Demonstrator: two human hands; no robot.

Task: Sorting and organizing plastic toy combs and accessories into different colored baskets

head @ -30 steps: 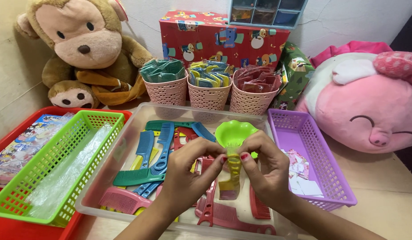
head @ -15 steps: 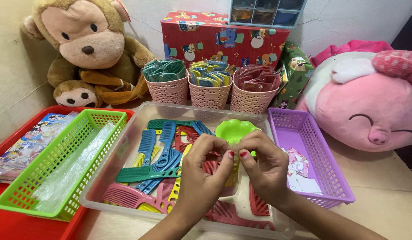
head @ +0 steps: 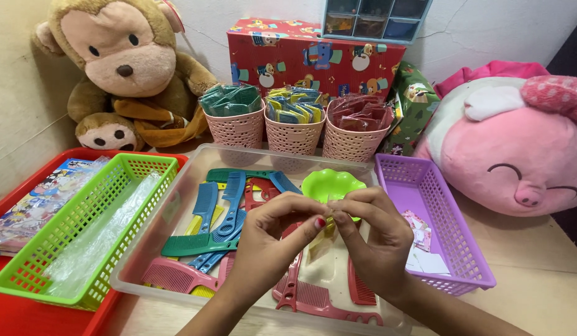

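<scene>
Your left hand (head: pixel 270 246) and right hand (head: pixel 372 239) pinch a small clear packet (head: pixel 323 233) together above the clear tray (head: pixel 176 205) of combs (head: pixel 217 214); next, steady fingertip control.

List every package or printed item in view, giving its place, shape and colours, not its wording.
Gift box: back centre, rectangular, red cartoon wrap.
Green parcel: right of the pink baskets, patterned.
Sachets: in three pink baskets; green, yellow-blue, red.
Picture book: red tray, left, multicoloured.
</scene>
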